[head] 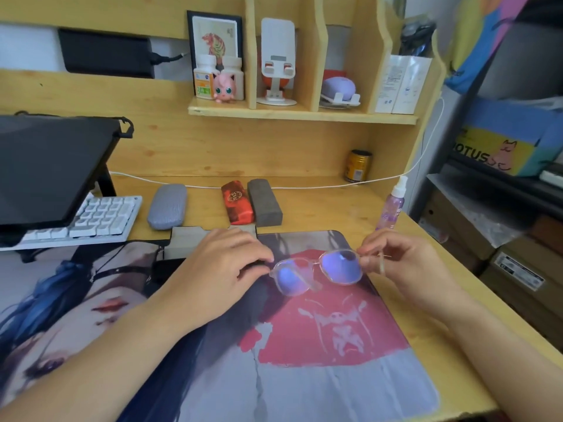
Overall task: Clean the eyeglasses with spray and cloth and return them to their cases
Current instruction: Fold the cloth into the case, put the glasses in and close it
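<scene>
Clear-framed eyeglasses (318, 271) are held just above the printed desk mat (320, 376), pinched at one end by the right hand (405, 263) and at the other by the left hand (225, 269). Three closed cases (213, 205) are lined up behind, with the spray bottle (391, 205) to the right.

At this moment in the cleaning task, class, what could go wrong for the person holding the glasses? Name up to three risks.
1. The right hand pinches the clear-framed glasses only at one hinge, so they could twist or drop onto the desk mat.
2. The left hand's fingertips sit at the other lens edge and may smudge it.
3. The spray bottle stands near the desk's right edge, just behind the right hand; a careless reach might knock it over.
</scene>
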### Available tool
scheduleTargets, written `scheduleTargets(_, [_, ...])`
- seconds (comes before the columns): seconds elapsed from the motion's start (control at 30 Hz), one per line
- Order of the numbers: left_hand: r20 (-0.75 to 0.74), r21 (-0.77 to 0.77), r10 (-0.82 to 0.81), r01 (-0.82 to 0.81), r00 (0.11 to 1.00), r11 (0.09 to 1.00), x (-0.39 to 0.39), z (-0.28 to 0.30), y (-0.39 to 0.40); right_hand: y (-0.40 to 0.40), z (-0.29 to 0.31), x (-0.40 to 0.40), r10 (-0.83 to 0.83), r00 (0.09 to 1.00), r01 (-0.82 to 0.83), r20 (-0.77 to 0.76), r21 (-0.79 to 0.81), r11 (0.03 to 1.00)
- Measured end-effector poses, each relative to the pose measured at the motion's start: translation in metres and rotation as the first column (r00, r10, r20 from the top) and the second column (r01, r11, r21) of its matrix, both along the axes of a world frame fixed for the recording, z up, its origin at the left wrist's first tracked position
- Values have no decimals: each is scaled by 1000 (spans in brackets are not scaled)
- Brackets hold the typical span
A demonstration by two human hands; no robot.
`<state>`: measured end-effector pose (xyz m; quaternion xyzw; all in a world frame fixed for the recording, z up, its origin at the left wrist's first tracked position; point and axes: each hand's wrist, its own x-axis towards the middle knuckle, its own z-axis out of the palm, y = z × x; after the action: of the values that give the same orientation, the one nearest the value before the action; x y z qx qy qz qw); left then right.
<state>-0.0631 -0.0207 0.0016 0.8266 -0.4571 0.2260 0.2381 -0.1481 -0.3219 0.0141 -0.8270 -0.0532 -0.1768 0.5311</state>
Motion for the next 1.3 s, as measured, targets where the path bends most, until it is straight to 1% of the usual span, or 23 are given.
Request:
scheduleTargets(0.1, [-42, -68, 5, -8, 999, 998, -2, 0, -1, 3, 4, 1, -41, 999, 45, -33, 157, 987])
scheduleTargets(0.17, [-179, -220, 9, -49, 984, 974, -6, 4, -2, 8, 11, 3, -40, 998, 48, -41, 213, 976])
scheduleTargets(0.2, [-259, -317, 5, -90, 966, 944, -8, 8, -3, 12, 17, 6, -33, 999, 39, -29, 230, 972])
scheduleTargets(0.27, [-392, -487, -27, -182, 920, 854, -11, 15, -5, 22, 30, 17, -21, 1000, 19, 5, 240, 971])
scheduleTargets(0.33, [-466, -606, -68, -262, 882, 751, -9, 18, -6, 36, 42, 35, 16, 999, -25, 38, 246, 969])
scheduleTargets(0.4, [-484, -665, -57, -324, 873, 673, -5, 20, -2, 53, 45, 53, 57, 996, -72, 68, 248, 966])
scheduleTargets(0.5, [-515, -691, -45, -384, 856, 613, -1, 23, 8, 73, 27, 71, 34, 993, -68, 111, 320, 945])
scheduleTargets(0.53, [-527, -684, -43, -393, 849, 614, 0, 25, 12, 77, 19, 73, 14, 994, -53, 109, 361, 931])
scheduleTargets(0.6, [-518, -652, -17, -382, 855, 655, 5, 25, 16, 78, 8, 72, -3, 996, -38, 94, 424, 905])
scheduleTargets(0.7, [-491, -627, 7, -358, 871, 692, 5, 24, 16, 73, 4, 63, 6, 996, -51, 94, 476, 878])
scheduleTargets(0.83, [-460, -638, 0, -331, 888, 696, 1, 23, 13, 69, 5, 60, -17, 994, -40, 109, 497, 867])
scheduleTargets(0.9, [-494, -626, -12, -346, 870, 699, 3, 23, 14, 67, 5, 62, -36, 992, -33, 124, 511, 859])
scheduleTargets(0.93, [-516, -605, -17, -351, 856, 715, 4, 23, 15, 66, 5, 62, -44, 991, -28, 127, 517, 856])
scheduleTargets(0.97, [-537, -576, -31, -340, 843, 743, 4, 24, 16, 66, 5, 62, -47, 991, -27, 128, 521, 853])
scheduleTargets(1.03, [-548, -500, -59, -271, 834, 822, 2, 23, 16, 65, 5, 62, -40, 990, -36, 133, 526, 850])
scheduleTargets(1.1, [-552, -395, -39, -220, 833, 892, -1, 23, 16, 66, 6, 61, -32, 990, -45, 138, 524, 850])
scheduleTargets(1.17, [-570, -307, -7, -205, 821, 929, 0, 25, 19, 66, 6, 61, -23, 990, -50, 136, 508, 860])
scheduleTargets(1.23, [-562, -291, 6, -205, 827, 935, 2, 28, 23, 66, 5, 61, -4, 990, -66, 138, 498, 865])
scheduleTargets(1.3, [-563, -372, -10, -242, 826, 896, 4, 33, 26, 67, 5, 61, 9, 991, -78, 136, 514, 854])
